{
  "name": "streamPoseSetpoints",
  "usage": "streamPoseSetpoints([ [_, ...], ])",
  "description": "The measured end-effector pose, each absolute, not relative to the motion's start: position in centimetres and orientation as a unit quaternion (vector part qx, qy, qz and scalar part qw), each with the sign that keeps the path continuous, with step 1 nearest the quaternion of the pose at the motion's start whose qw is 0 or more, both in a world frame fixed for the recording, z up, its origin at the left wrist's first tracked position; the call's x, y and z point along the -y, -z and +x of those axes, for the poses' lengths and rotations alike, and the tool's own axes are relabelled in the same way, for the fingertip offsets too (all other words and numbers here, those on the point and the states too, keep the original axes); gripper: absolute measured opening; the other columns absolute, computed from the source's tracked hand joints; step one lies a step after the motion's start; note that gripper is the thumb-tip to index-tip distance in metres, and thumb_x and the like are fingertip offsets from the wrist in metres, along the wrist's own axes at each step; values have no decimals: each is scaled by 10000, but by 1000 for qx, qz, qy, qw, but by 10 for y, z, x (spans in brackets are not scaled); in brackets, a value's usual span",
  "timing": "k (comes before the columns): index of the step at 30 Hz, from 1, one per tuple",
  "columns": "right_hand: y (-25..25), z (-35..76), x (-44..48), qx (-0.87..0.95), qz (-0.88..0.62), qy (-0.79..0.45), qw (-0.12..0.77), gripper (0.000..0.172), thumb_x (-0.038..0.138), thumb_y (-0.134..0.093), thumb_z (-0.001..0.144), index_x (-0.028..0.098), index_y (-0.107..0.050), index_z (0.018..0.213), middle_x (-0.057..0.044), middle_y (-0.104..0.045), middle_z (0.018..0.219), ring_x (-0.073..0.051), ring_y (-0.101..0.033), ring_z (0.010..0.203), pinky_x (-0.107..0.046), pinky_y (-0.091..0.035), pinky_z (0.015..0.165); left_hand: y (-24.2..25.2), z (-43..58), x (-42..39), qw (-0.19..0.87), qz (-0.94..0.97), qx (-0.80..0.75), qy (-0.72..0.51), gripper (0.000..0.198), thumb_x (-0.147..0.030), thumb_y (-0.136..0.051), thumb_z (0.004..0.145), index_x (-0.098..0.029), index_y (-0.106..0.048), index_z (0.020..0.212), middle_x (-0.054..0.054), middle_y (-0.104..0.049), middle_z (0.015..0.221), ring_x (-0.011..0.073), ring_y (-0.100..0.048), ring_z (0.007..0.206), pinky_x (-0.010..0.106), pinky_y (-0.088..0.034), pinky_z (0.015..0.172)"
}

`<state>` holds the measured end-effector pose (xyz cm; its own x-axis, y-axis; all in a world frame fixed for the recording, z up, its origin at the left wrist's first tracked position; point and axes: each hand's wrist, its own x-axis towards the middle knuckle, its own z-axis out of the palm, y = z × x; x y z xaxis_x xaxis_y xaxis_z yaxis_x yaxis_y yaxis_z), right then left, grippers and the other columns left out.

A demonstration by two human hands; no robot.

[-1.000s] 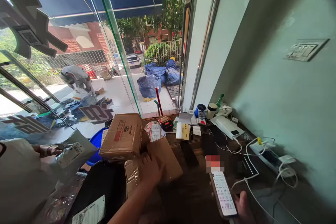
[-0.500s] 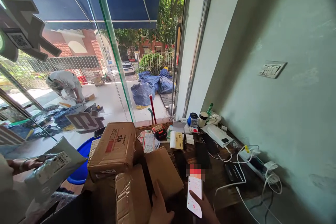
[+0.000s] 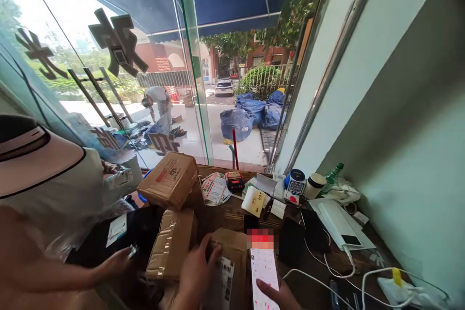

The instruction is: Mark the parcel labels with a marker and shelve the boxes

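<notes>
My left hand (image 3: 198, 271) lies on a small brown cardboard parcel (image 3: 228, 264) with a barcode label, fingers curled over its near edge. In my right hand (image 3: 281, 298), at the bottom of the view, is a white-screened phone (image 3: 264, 271) held just right of that parcel, thumb across the screen. A taped brown parcel (image 3: 172, 247) lies left of my left hand. Behind it stands a larger cardboard box (image 3: 170, 181) with a red label.
Another person in a white hat (image 3: 32, 152) stands at the left; one hand (image 3: 118, 264) reaches toward the parcels, the other holds a grey mail bag (image 3: 123, 179). The wooden desk (image 3: 232, 213) carries a red-black label printer (image 3: 235, 180), cups, cables and a power strip (image 3: 403, 290). Glass doors ahead; wall at right.
The view swung left and closer to the desk. My left hand moved onto the labelled parcel, and the phone stays beside it. The other person's hand now reaches in from the left.
</notes>
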<state>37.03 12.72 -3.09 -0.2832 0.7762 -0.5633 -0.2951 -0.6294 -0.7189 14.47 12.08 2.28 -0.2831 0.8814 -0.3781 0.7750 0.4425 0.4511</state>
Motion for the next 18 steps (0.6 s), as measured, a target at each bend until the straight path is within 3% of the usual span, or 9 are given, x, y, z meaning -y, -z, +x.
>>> streamPoseSetpoints([
  [5,10,375,-145,207,-481,-773,359,520,426,-863,469,141,-697,870,-106,-768,845,-330,-698,887,-478,-501,887,-23,168,-138,273,494,-823,-59,519,-511,-278,865,-239,-481,1257,167,-597,1125,335,-580,1047,415,-447,837],
  [10,1,401,-139,163,-461,-776,399,553,446,-843,511,166,-668,955,-87,-747,995,-310,-662,1001,-441,-523,887,-22,170,-131,264,468,-843,-30,513,-522,-233,871,-235,-479,1219,162,-574,1106,319,-631,927,436,-474,768],
  [13,-1,418,-124,115,-470,-770,415,678,492,-819,526,159,-612,1079,-120,-724,1061,-325,-663,991,-446,-521,870,-33,167,-125,265,449,-853,-35,518,-472,-248,880,-161,-459,1236,215,-544,1143,354,-620,950,497,-465,790],
  [15,-2,428,-114,92,-486,-763,417,851,565,-782,534,153,-515,1228,-149,-723,1052,-336,-676,946,-464,-509,863,-48,173,-121,260,460,-846,-67,520,-400,-267,887,-118,-378,1310,256,-440,1285,382,-525,1123,547,-400,909],
  [16,-3,432,-110,85,-492,-763,411,936,607,-752,546,146,-446,1301,-165,-727,1030,-341,-686,911,-477,-501,859,-57,179,-117,266,478,-832,-91,517,-372,-271,891,-119,-345,1335,244,-380,1355,363,-459,1208,534,-351,984],
  [18,-7,438,-101,72,-497,-768,396,1033,675,-686,574,128,-338,1378,-186,-734,990,-349,-693,866,-493,-492,851,-73,198,-109,312,537,-771,-142,471,-374,-265,901,-179,-394,1310,137,-405,1384,233,-406,1274,364,-301,1077],
])
